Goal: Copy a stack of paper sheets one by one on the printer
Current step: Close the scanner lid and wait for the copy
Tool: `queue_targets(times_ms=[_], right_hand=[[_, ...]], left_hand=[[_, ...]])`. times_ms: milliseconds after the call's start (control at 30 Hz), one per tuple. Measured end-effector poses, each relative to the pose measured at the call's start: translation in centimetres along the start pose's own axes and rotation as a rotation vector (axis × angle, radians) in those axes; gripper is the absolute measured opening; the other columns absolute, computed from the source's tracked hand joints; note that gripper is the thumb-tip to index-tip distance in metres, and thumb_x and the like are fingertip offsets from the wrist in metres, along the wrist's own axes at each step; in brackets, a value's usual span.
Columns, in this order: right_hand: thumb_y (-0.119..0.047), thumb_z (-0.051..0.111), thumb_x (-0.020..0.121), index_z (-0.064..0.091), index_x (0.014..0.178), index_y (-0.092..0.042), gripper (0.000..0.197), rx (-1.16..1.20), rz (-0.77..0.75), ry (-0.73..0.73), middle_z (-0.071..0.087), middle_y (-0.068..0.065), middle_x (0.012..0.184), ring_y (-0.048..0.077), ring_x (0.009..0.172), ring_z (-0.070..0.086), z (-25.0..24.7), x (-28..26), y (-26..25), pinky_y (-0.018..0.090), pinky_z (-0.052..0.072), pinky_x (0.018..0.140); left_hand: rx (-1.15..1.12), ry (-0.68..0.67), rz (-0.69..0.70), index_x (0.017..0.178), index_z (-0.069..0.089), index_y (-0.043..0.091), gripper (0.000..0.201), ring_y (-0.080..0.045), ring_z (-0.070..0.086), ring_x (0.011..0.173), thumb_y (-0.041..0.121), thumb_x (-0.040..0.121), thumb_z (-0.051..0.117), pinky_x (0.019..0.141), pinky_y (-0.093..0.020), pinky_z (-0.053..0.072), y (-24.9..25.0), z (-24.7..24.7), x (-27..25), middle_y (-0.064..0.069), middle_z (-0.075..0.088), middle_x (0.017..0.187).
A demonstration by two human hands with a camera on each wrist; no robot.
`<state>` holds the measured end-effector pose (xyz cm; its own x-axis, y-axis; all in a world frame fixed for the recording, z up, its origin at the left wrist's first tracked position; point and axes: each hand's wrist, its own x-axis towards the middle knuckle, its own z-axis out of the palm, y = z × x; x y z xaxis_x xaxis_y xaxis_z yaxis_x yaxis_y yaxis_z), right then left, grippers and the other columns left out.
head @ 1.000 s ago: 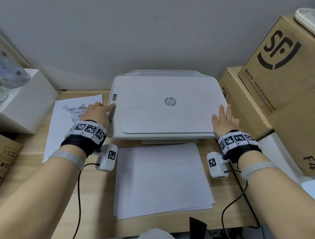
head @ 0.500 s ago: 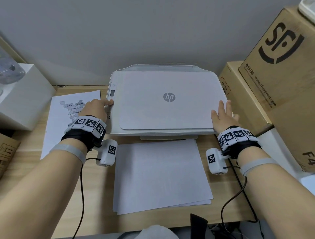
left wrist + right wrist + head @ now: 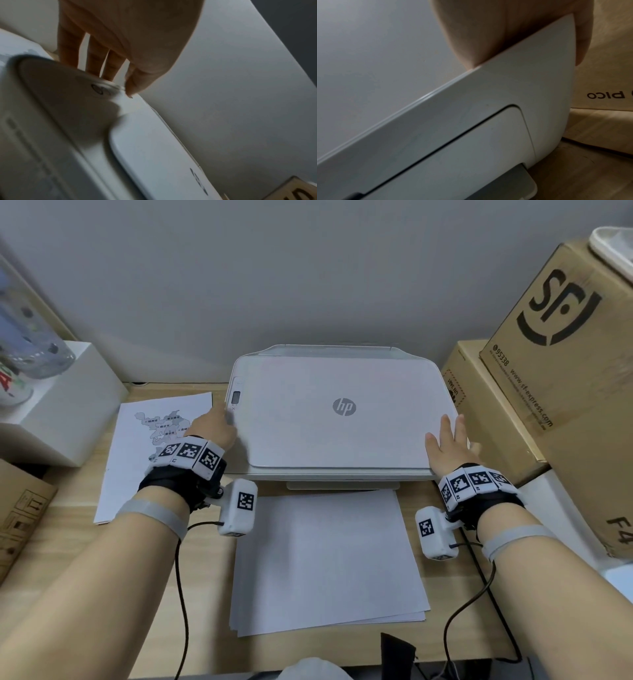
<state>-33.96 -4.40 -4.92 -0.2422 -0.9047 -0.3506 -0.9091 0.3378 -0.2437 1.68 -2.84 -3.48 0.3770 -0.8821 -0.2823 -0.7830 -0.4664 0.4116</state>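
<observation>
While the printer [image 3: 342,412] sits lid-down at the back of the desk [image 3: 205,594], a stack of white sheets [image 3: 325,563] lies just in front of it; a printed map sheet [image 3: 137,460] lies beside its left edge. At that left edge the left hand [image 3: 214,429] reaches one fingertip to the control strip, its other fingers loosely bent, holding nothing; the right hand [image 3: 447,441] rests flat, fingers straight, on the printer's front right corner; cardboard boxes [image 3: 548,378] stand to its right.

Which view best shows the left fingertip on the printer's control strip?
Left wrist: the left hand's fingertip meets the printer edge close up. Head shows it smaller; right wrist misses it.
</observation>
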Motion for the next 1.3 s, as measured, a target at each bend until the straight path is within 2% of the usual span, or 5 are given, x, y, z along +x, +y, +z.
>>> queue_targets(times_ms=[100,167,233,400,1300], right_hand=[[-0.048,0.016,0.099,-0.006,0.150,-0.033,0.057,0.009,-0.004,0.012,-0.022,-0.008,0.156,0.035,0.141,0.008,0.1,0.1,0.2,0.052,0.022,0.109],[-0.052,0.023,0.098,-0.004,0.151,-0.028,0.064,0.029,0.012,0.046,-0.026,0.001,0.155,0.036,0.140,0.011,0.2,0.1,0.3,0.050,0.028,0.106],[-0.055,0.032,0.095,-0.006,0.151,-0.021,0.076,0.093,0.066,0.063,-0.020,0.011,0.156,0.037,0.142,0.010,0.0,0.3,0.4,0.051,0.026,0.107],[-0.058,0.037,0.092,-0.010,0.150,-0.015,0.086,0.130,0.105,0.028,0.009,0.022,0.153,0.037,0.140,0.016,-0.2,0.8,0.5,0.050,0.022,0.109],[-0.063,0.034,0.090,-0.007,0.150,-0.017,0.086,0.113,0.084,0.065,0.011,0.020,0.152,0.035,0.140,0.014,0.7,1.5,1.0,0.049,0.023,0.108]], left_hand=[[-0.219,-0.036,-0.110,0.145,0.020,-0.001,0.079,-0.036,0.041,0.129,0.030,0.088,0.065,0.099,-0.039,0.035,0.8,0.7,-0.2,-0.022,0.041,0.141],[-0.323,-0.091,-0.175,0.145,0.015,-0.003,0.099,-0.036,0.041,0.130,0.038,0.078,0.076,0.102,-0.041,0.035,0.8,1.4,0.0,-0.021,0.041,0.141],[-0.376,-0.098,-0.204,0.144,0.019,-0.001,0.105,-0.036,0.040,0.130,0.040,0.070,0.081,0.106,-0.043,0.036,0.3,2.2,0.3,-0.019,0.040,0.142],[-0.432,-0.063,-0.196,0.141,0.027,0.003,0.102,-0.035,0.041,0.130,0.039,0.065,0.085,0.108,-0.046,0.035,-0.4,2.9,0.9,-0.017,0.041,0.142],[-0.411,-0.026,-0.131,0.140,0.027,0.004,0.094,-0.036,0.042,0.128,0.040,0.071,0.080,0.107,-0.047,0.035,-1.5,4.0,1.6,-0.017,0.042,0.140]])
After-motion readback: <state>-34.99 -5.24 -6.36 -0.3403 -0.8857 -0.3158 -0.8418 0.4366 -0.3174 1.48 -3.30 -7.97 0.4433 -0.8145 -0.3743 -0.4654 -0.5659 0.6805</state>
